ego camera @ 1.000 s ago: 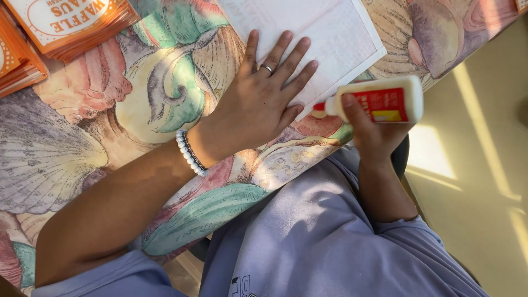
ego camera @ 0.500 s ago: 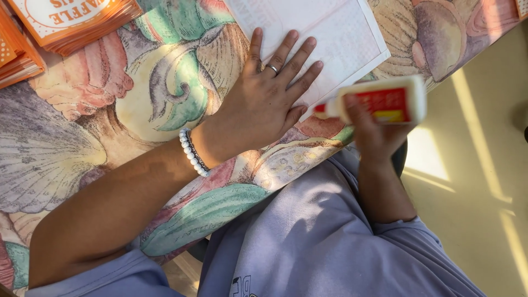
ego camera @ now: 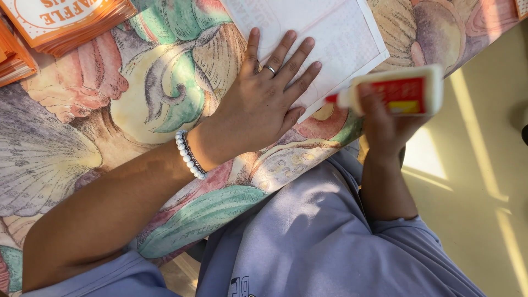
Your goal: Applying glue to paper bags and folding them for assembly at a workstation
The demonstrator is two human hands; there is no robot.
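A: Head view: where is the left hand [ego camera: 263, 107]?
B: Flat, fingers spread, pressing the white sheet [ego camera: 330, 33] on the shell-patterned tablecloth [ego camera: 82, 148].
A: And the right hand [ego camera: 385, 124]?
B: Closed around the glue bottle [ego camera: 399, 91], just past the table edge.

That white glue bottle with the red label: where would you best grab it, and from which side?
Around the flat middle of the white plastic glue bottle, from underneath, as the right hand does: it lies sideways, so the red nozzle stays free, pointing at the white paper sheet.
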